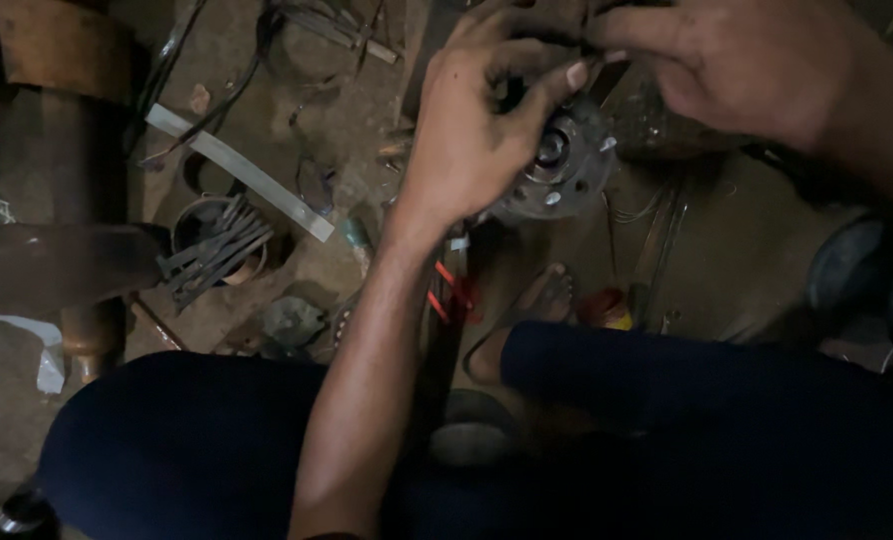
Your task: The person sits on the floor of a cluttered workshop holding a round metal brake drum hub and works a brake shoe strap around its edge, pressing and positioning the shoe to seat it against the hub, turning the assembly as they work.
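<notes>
A round grey metal hub (567,165) with a dark bore and small bolt holes sits at the upper middle of the head view. My left hand (477,130) curls over its left side, thumb stretched across the top. My right hand (737,60) comes in from the upper right, its fingers pinched together right above the hub, touching my left thumb. Whether a small part sits between those fingers is hidden. Both hands are dim and close to the camera.
On the dirt floor lie a flat metal bar (242,172), a tin holding several spanners (217,250), a small red and yellow container (607,308) and a red-handled tool (454,292). My bare foot (532,310) and dark trouser legs (187,440) fill the foreground.
</notes>
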The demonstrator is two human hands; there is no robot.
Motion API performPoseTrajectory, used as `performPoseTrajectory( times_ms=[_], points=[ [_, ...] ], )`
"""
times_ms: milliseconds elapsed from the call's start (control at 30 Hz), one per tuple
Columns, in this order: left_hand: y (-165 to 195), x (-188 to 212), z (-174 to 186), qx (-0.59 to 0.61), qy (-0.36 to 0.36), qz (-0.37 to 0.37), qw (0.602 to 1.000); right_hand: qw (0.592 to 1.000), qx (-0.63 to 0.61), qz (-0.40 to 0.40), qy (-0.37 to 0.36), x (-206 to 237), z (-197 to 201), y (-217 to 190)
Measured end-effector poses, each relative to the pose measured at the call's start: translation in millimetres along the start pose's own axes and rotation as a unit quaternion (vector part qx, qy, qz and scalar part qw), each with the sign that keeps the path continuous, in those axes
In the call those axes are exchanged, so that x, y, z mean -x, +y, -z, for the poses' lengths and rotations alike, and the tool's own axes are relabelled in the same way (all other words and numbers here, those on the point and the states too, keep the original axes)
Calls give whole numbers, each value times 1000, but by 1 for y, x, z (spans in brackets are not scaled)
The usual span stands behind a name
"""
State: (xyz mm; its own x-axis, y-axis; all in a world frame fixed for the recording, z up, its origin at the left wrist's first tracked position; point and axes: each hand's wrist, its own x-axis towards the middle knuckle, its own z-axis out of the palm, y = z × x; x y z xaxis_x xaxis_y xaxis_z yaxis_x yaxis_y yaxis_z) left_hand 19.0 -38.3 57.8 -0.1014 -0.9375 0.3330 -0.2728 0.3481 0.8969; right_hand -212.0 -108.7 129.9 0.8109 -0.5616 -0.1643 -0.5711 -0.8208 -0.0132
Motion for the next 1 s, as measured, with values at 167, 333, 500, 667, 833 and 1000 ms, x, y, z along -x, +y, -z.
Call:
performPoseTrajectory(
  times_ms=[167,333,500,667,833,1000],
  points=[
    [-5,-4,-3,16,13,-44,999,994,104,-8,-43,-5,8,-2],
    [-4,-1,-5,29,9,-1,1000,983,118,89,107,-5,14,-9],
    [-1,0,-2,15,21,-23,999,990,109,57,66,-4,16,-14],
    [3,-4,4,60,-11,17,998,986,11,124,109,-8,12,-2],
    [12,-7,7,35,13,-31,999,990,-61,95,78,-9,0,5],
    [13,-6,8,30,1,4,1000,990,-123,58,39,-13,-11,0]
  ],
)
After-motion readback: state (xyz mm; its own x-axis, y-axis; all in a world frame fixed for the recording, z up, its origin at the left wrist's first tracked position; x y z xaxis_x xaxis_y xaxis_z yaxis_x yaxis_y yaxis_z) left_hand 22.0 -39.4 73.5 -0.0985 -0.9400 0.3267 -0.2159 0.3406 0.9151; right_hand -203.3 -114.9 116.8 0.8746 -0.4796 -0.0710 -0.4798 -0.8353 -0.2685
